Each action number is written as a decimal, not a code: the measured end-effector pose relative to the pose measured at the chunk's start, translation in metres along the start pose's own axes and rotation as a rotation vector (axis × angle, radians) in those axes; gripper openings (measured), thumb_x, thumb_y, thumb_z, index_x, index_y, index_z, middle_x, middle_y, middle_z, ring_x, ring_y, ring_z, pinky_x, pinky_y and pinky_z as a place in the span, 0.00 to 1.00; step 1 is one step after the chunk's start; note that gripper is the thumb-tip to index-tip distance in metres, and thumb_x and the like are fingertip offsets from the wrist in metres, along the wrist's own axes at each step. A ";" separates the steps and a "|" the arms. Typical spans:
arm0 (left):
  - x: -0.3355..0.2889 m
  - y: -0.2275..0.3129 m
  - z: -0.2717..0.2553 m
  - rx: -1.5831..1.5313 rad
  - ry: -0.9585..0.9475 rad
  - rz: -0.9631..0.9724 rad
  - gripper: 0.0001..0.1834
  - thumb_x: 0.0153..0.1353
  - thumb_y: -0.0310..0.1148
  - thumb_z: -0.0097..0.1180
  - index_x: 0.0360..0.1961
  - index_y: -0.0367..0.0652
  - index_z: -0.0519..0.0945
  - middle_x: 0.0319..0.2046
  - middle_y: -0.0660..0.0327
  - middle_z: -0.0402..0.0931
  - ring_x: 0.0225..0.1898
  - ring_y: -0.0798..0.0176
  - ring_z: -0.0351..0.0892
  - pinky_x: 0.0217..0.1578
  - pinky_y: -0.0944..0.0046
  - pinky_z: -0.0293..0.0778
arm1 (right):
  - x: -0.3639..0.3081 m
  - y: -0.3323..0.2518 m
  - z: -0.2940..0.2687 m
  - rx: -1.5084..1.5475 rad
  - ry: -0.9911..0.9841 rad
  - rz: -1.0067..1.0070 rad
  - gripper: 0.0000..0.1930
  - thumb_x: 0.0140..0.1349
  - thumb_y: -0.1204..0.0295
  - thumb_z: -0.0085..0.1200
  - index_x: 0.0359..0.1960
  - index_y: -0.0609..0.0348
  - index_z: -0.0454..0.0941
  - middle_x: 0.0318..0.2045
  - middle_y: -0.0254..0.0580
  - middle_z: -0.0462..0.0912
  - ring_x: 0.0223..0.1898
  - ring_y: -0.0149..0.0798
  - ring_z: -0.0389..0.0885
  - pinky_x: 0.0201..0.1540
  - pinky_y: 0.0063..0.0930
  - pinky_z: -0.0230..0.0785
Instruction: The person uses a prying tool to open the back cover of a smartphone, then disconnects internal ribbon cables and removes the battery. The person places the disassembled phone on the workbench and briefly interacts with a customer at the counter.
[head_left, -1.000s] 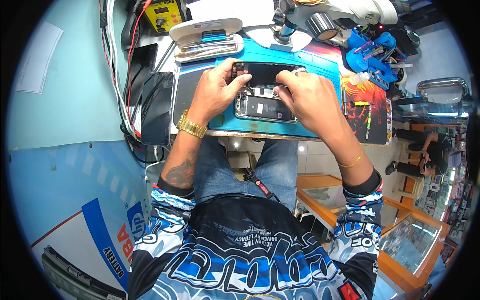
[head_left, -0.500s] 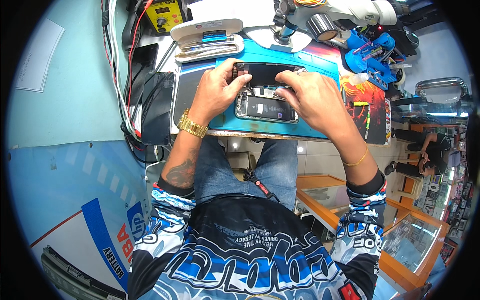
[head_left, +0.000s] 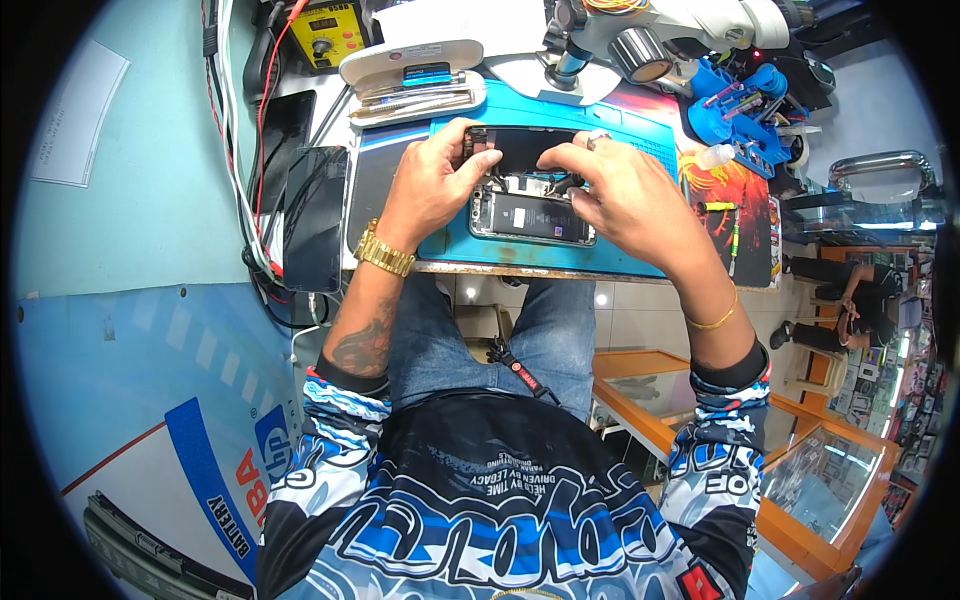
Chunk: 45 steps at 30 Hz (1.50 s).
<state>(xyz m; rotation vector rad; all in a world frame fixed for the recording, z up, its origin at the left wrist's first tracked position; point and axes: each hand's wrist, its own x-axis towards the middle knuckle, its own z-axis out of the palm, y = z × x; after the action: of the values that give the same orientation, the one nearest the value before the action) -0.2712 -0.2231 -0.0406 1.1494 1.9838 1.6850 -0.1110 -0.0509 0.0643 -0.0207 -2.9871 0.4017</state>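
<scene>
An opened phone lies on the blue work mat. Its body is nearest me, with a black battery exposed. The dark screen panel is lifted along the far side, tilted up from the body. My left hand is closed on the panel's left end, thumb over its front. My right hand bends over the right end, index finger near the panel's middle and thumb by the battery's upper right. Its fingers are curled around something dark between panel and body, too small to make out.
An open case of tools stands behind the mat. A microscope rises at the back. Further right are a blue tool holder, a small bottle and a yellow-green screwdriver. A dark phone lies left, beside cables.
My right index finger has moved left across the panel, and the thumb has come slightly lower, apart from it. My left hand keeps its hold on the screen panel.
</scene>
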 end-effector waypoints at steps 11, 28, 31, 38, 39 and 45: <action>0.000 0.004 -0.002 0.033 -0.028 -0.048 0.10 0.67 0.32 0.65 0.43 0.37 0.80 0.28 0.60 0.86 0.28 0.74 0.81 0.30 0.69 0.74 | 0.002 0.000 -0.003 0.025 -0.089 0.154 0.16 0.60 0.68 0.66 0.49 0.54 0.83 0.37 0.48 0.86 0.41 0.53 0.84 0.45 0.45 0.75; -0.001 0.006 -0.004 0.039 -0.048 -0.073 0.10 0.68 0.30 0.64 0.44 0.36 0.80 0.28 0.64 0.84 0.29 0.78 0.77 0.31 0.72 0.73 | -0.007 0.002 0.001 0.051 0.006 0.126 0.11 0.56 0.72 0.67 0.40 0.60 0.83 0.29 0.47 0.84 0.36 0.52 0.83 0.40 0.43 0.74; -0.001 0.004 -0.004 0.044 -0.054 -0.072 0.10 0.68 0.30 0.64 0.44 0.36 0.80 0.28 0.64 0.84 0.29 0.78 0.77 0.31 0.71 0.73 | -0.012 0.005 0.004 0.118 0.046 0.112 0.08 0.57 0.71 0.65 0.37 0.60 0.83 0.30 0.48 0.84 0.37 0.53 0.83 0.41 0.45 0.75; -0.001 0.007 -0.003 -0.006 -0.047 -0.085 0.10 0.68 0.30 0.65 0.45 0.35 0.80 0.31 0.65 0.84 0.33 0.76 0.79 0.35 0.71 0.75 | -0.032 0.008 -0.011 0.207 0.117 0.191 0.08 0.56 0.73 0.66 0.36 0.61 0.84 0.31 0.47 0.84 0.34 0.51 0.83 0.40 0.42 0.74; 0.000 0.007 -0.002 -0.008 -0.035 -0.067 0.11 0.68 0.29 0.64 0.46 0.35 0.80 0.32 0.65 0.84 0.33 0.76 0.79 0.36 0.71 0.75 | -0.039 0.011 -0.014 0.244 0.160 0.224 0.08 0.56 0.73 0.66 0.36 0.61 0.84 0.30 0.47 0.85 0.34 0.50 0.83 0.40 0.41 0.74; -0.001 0.005 0.001 -0.031 -0.035 -0.057 0.10 0.68 0.27 0.64 0.47 0.35 0.79 0.35 0.66 0.81 0.36 0.76 0.78 0.39 0.72 0.75 | -0.115 0.033 -0.011 0.372 0.525 0.626 0.08 0.57 0.75 0.69 0.36 0.65 0.85 0.28 0.43 0.85 0.28 0.35 0.82 0.34 0.30 0.72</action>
<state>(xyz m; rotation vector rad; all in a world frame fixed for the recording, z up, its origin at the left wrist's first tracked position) -0.2680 -0.2227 -0.0369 1.0936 1.9436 1.6505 0.0041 -0.0198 0.0521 -0.8829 -2.2885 0.8503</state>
